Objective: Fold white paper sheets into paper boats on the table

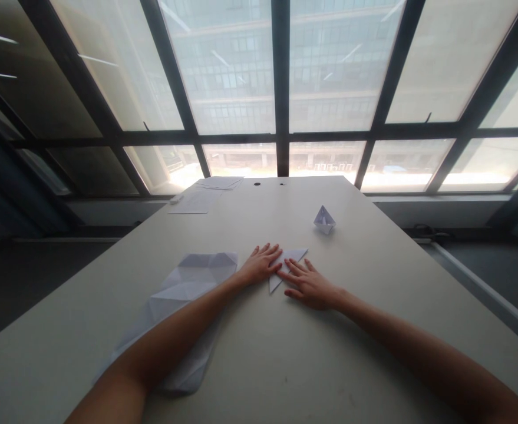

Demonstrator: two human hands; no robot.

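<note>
A small folded white paper triangle point(294, 255) lies flat on the white table point(329, 365). My left hand point(261, 263) rests on its left side with the fingers stretched out. From the right, my right hand point(307, 284) lies over its lower right edge, fingers spread and palm down. The fingertips of both hands nearly meet on the paper, and part of it is hidden under them. Beneath and beside my left forearm is a large creased sheet of paper point(183, 294). Beyond my right hand stands a folded paper boat point(325, 220).
Flat paper sheets point(192, 203) lie at the far left of the table, with a small white object point(176, 199) beside them. Two dark round holes, one of them a cable hole point(257, 184), sit near the far edge. Large windows point(280, 70) rise behind the table.
</note>
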